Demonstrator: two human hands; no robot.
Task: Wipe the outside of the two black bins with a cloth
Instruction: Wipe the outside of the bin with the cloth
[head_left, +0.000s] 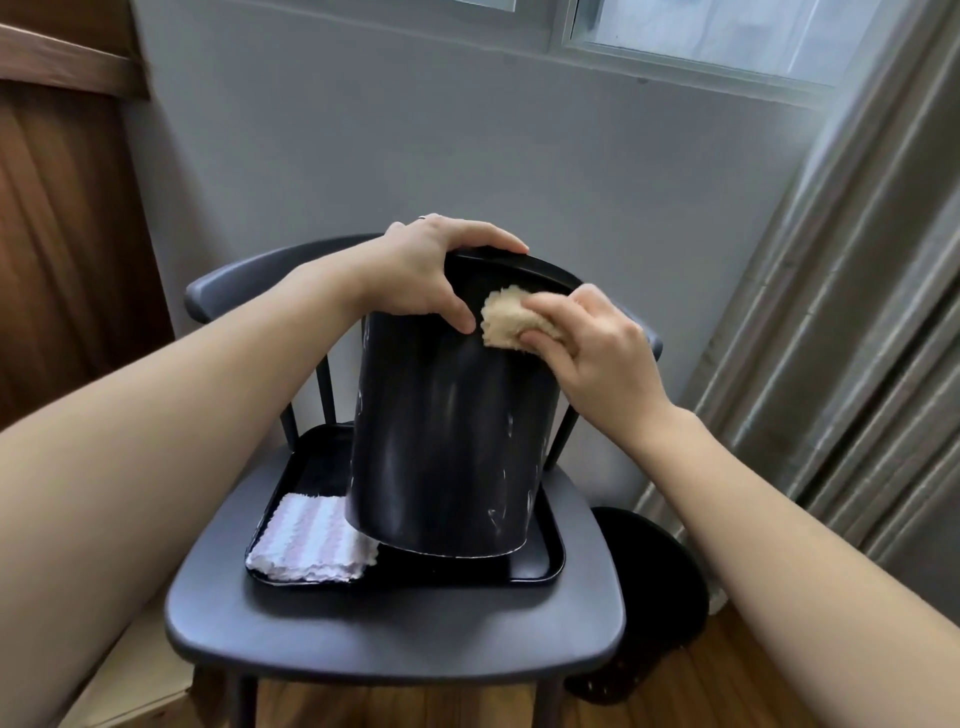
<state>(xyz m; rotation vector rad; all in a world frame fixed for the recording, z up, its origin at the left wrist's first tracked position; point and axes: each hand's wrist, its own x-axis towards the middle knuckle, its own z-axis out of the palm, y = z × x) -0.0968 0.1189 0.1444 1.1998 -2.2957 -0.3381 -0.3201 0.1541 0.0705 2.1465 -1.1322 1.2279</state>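
Now the left hand (415, 275) grips the tilted black bin's (447, 441) rim on the tray (535, 571) while the right hand (592, 348) pinches a tan cloth (501, 319) against its side.

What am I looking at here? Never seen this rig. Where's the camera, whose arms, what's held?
No robot: one camera on a person's head looks down at their bare hands. The left hand grips the rim of a black bin, tilted on a black tray on a dark chair. The right hand presses a tan cloth against the bin's side. A folded striped cloth lies on the tray. A second bin is on the floor, right of the chair.
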